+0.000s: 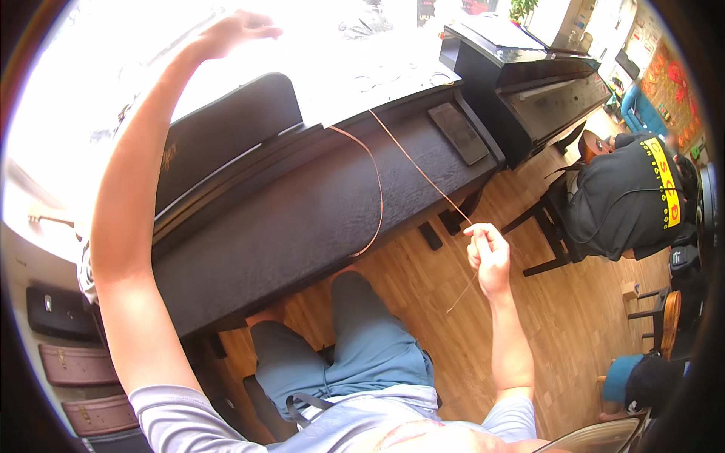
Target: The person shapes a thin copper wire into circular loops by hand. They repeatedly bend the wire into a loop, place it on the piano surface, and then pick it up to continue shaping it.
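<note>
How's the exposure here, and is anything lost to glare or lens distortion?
Head view: the upper left is blown out to white, washing over the left hand, so whether its fingers hold anything can't be told; head view: the right hand and black piano are well exposed; head view: the fisheye leaves a dark rounded border, with coloured flare at upper left.

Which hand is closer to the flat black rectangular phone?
Right. The right hand, pinching a thin copper-coloured wire, is on the near side of the flat black phone. The left hand is farther away, off to the phone's left.
</note>
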`<state>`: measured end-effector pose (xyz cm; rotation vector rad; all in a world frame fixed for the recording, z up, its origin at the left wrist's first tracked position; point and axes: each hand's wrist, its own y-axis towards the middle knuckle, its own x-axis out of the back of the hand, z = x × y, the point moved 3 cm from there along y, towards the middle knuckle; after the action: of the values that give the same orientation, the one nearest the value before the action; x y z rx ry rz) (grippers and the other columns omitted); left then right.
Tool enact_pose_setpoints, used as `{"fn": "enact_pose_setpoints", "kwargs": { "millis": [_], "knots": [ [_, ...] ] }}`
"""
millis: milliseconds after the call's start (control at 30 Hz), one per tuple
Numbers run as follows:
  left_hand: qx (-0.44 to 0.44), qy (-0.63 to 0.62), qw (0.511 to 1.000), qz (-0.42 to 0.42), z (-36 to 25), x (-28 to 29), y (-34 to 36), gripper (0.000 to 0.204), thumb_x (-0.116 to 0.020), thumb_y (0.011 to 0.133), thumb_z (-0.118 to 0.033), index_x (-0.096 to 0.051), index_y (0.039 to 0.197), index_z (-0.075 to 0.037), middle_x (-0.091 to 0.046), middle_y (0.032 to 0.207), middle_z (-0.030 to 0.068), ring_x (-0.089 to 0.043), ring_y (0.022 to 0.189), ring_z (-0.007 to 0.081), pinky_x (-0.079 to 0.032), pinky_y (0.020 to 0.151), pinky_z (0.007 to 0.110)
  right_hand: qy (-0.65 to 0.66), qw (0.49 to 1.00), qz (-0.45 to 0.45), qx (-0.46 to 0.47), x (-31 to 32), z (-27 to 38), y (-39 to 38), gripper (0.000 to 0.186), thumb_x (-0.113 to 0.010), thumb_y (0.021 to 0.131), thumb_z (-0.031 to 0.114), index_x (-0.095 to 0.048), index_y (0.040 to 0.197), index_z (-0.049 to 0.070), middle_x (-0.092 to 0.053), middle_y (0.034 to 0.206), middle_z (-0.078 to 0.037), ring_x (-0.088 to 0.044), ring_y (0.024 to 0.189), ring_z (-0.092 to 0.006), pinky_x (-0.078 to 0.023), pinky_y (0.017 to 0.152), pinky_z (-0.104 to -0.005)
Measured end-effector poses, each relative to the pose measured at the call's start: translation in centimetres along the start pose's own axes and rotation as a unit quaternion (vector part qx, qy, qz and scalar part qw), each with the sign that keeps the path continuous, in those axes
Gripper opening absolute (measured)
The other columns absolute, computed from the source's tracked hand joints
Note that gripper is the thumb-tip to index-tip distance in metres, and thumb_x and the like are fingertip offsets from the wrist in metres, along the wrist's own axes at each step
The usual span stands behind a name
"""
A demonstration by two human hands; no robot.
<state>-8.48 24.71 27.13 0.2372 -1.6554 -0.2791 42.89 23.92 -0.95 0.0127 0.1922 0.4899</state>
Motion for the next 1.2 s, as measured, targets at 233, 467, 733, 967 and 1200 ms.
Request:
{"fn": "enact_pose_setpoints", "kwargs": {
  "millis": [233, 467, 733, 967, 1200],
  "knots": [
    [0.089, -0.011, 0.990, 0.107, 10.4, -4.1, 8.2, 0.051, -0.057, 0.097, -0.060, -0.069, 0.109, -0.012, -0.070, 0.122, 0.0143, -0.059, 0.126, 0.0315, -0.044, 0.107, 0.047, 0.119, 0.990, 0.024, -0.073, -6.8, 0.0, 5.0, 0.013, -0.054, 0.105, 0.014, -0.063, 0.106, 0.004, -0.042, 0.063, 0.009, -0.033, 0.050, 0.0008, -0.027, 0.042, -0.0183],
    [0.170, -0.029, 0.971, 0.167, 20.5, -13.0, 14.2, 0.044, -0.060, 0.098, -0.054, -0.065, 0.108, -0.011, -0.067, 0.127, 0.0201, -0.058, 0.127, 0.0336, -0.044, 0.106, 0.050, 0.020, 0.996, -0.025, -0.084, -11.8, -0.3, 9.7, 0.010, -0.060, 0.101, 0.008, -0.067, 0.106, 0.004, -0.055, 0.068, 0.005, -0.045, 0.054, 0.0004, -0.034, 0.045, -0.0175],
    [0.153, -0.030, 0.960, 0.233, 26.2, -20.8, 14.5, 0.039, -0.060, 0.101, -0.046, -0.063, 0.110, -0.008, -0.070, 0.110, 0.0171, -0.065, 0.104, 0.0258, -0.051, 0.089, 0.040, -0.169, 0.967, -0.062, 0.181, -15.5, -1.6, 12.7, 0.008, -0.071, 0.089, -0.004, -0.071, 0.097, -0.002, -0.066, 0.087, -0.007, -0.061, 0.068, -0.0096, -0.051, 0.060, -0.0229],
    [0.147, -0.031, 0.944, 0.295, 28.0, -25.7, 11.6, 0.039, -0.062, 0.100, -0.043, -0.063, 0.114, -0.007, -0.068, 0.102, 0.0137, -0.065, 0.091, 0.0226, -0.053, 0.078, 0.039, -0.176, 0.978, -0.042, 0.106, -17.3, -1.7, 13.7, 0.012, -0.074, 0.087, -0.002, -0.074, 0.099, 0.001, -0.070, 0.085, -0.005, -0.058, 0.062, -0.0082, -0.045, 0.054, -0.0224],
    [0.206, -0.042, 0.925, 0.316, 19.7, -21.8, 11.8, 0.040, -0.063, 0.099, -0.043, -0.063, 0.115, -0.007, -0.068, 0.105, 0.0139, -0.065, 0.090, 0.0232, -0.053, 0.078, 0.039, -0.218, 0.960, -0.050, 0.167, -18.5, -1.0, 14.3, 0.018, -0.074, 0.088, -0.001, -0.073, 0.105, 0.002, -0.070, 0.087, -0.008, -0.061, 0.063, -0.0101, -0.049, 0.055, -0.0241]
  ]
}}
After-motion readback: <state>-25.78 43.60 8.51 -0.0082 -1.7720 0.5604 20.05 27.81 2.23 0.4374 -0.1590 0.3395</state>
